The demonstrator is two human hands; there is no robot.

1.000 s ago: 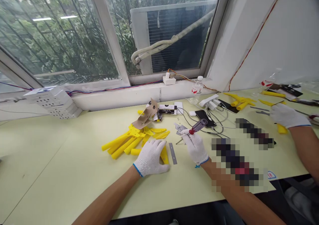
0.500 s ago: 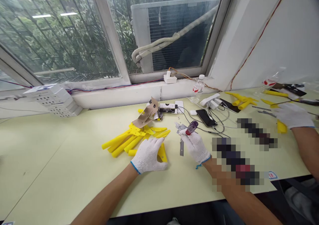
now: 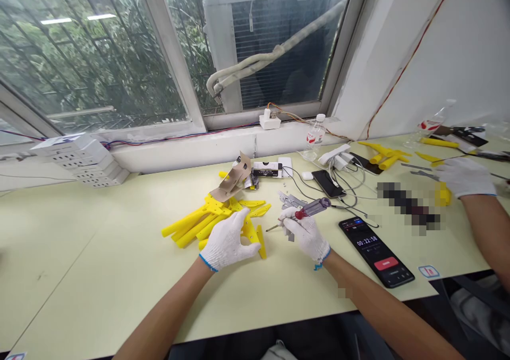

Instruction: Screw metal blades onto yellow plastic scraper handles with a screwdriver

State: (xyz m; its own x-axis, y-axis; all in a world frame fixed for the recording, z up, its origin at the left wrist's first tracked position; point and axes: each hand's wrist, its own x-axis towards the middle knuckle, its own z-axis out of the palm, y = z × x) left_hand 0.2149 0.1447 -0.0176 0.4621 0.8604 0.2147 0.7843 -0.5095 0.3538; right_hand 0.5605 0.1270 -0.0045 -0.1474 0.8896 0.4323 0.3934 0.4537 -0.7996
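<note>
My right hand (image 3: 305, 236) in a white knit glove is shut on a screwdriver (image 3: 313, 208) with a translucent purple and red handle. Its thin metal shaft points left, above the table. Just beyond the tip lies a grey metal bracket (image 3: 289, 200). My left hand (image 3: 228, 240), gloved the same way, grips a flat yellow plastic part (image 3: 252, 233) at the front of a heap of yellow plastic parts (image 3: 207, 219). Part of that piece is hidden under my fingers.
A phone showing a timer (image 3: 376, 251) lies right of my right hand. Cables, a charger (image 3: 334, 160) and another phone (image 3: 327, 183) lie behind. A co-worker's gloved hand (image 3: 464, 176) works among yellow parts at the far right. A torn cardboard piece (image 3: 229, 184) leans on the heap.
The screwdriver has tipped from nearly upright to almost level, its tip now pointing left. My left hand has moved left onto the yellow heap. The timer phone has come into view.
</note>
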